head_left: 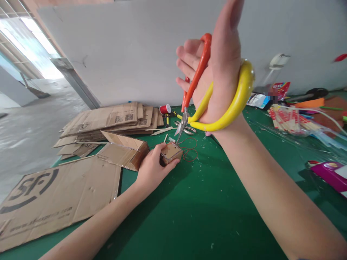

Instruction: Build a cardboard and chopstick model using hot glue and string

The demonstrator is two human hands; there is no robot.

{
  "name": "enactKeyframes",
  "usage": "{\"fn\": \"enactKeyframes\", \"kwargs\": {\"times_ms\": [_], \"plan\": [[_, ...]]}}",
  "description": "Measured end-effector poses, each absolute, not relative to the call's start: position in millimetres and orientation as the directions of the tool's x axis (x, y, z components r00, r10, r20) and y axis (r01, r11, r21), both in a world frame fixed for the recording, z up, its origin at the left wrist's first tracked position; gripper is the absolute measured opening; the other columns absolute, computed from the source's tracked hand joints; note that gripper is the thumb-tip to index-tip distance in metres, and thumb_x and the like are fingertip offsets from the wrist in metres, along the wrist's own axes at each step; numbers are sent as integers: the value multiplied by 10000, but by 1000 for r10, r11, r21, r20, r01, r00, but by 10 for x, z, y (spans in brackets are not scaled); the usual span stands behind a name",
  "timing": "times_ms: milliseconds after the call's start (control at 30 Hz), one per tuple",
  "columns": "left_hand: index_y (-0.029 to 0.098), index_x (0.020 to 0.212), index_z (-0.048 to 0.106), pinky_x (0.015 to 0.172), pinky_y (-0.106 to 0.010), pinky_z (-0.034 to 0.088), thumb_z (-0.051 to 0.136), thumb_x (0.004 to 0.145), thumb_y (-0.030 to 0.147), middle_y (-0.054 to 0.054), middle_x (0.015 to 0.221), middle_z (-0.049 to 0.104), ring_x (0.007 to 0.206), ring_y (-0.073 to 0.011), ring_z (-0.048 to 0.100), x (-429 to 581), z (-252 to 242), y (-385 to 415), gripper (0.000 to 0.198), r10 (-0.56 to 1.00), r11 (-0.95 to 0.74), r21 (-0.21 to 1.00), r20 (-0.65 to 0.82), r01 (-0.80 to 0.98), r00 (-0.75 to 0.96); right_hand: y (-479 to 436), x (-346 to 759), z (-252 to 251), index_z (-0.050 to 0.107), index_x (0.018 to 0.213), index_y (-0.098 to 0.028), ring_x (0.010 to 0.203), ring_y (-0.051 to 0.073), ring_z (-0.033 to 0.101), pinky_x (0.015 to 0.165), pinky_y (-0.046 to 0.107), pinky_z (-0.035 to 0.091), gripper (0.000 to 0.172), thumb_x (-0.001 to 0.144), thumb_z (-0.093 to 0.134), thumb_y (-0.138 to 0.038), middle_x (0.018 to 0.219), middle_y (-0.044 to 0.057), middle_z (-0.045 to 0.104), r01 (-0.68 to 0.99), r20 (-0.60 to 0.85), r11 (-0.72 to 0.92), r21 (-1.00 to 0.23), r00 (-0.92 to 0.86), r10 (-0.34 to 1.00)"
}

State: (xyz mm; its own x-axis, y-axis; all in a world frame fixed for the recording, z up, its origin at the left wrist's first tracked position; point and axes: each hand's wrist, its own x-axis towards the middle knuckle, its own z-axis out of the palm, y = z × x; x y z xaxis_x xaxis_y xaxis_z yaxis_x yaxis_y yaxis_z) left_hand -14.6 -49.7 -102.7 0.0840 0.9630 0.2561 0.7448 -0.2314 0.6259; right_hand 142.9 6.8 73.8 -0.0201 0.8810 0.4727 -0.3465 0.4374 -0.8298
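1. Small cardboard box (172, 153): sits in the left hand (153, 166), thumb along its near side, fingers curled around the far-left side. Grip closed on it; likely meant to steady the piece against the blades.
2. Scissors (184, 119): just above and beyond the box, blades pointing down, slightly parted. One tip meets the box's far edge; whether it goes in, cannot tell.
3. Right hand (217, 79): raised, bearing the scissors by their handles. Yellow loop encircles the thumb base; red handle crosses the palm. Fingers and thumb spread, not clenched, presumably to force the handles apart. Exact finger placement in the red loop: cannot tell.
4. Thin reddish thread (190, 148): loosely coiled just right of the left grip.
5. Folded cardboard piece (116, 153): just left of the left hand; flat printed cardboard (81, 191) lies nearer the wearer, cardboard stack (108, 121) beyond. Probably kept aside to leave working room.
6. Red spool (164, 109): beyond the left grip, near the wall.
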Motion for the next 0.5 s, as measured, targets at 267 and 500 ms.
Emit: {"fn": "enactKeyframes", "kwargs": {"times_ms": [267,500], "plan": [[218,1207,502,840,-418,525,679,777,511,-84,1131,679,997,-264,650,-142,-1031,-498,550,961,-239,624,262,743,90,55,1395,739,425,629,-291,1303,272,439,1065,432,401,220,714,533,-463,1036,15,636,-406,428,388,-827,-9,904],[215,1196,507,821,-413,529,663,789,506,-89,1100,684,976,-266,658,-142,-1023,-501,524,961,-245,623,260,743,100,60,1417,730,488,691,-319,1333,272,402,1077,437,368,231,686,579,-531,1164,-25,624,-437,408,352,-827,-36,912]]}}
